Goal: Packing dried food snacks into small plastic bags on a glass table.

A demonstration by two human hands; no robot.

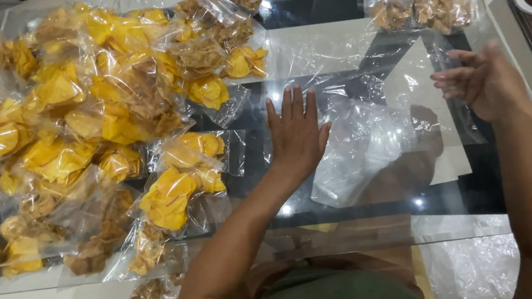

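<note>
My left hand [294, 132] lies flat on the glass surface [331, 13], fingers spread and pressed down, holding nothing; its little-finger side touches the loose heap of empty clear bags [364, 146], which is my landmark here. My right hand [480, 81] hovers just past the far right side of that heap, fingers loosely open and a little blurred, right by a single clear bag [421, 72] that stands up from the heap; whether the fingertips actually touch its film I cannot tell.

I judge the step in hand to be separating one empty bag from the heap while the left palm steadies it. The next move would call for a light fingertip grip on that one layer only, since the films cling.

Left of the heap, filled packets of yellow and brown chips [92, 117] crowd close to my left hand, so there is little room there. Beyond the heap, more brown packets [420, 4] sit well apart. Right of the heap the surface's edge is near; toward me there is bare glass.
</note>
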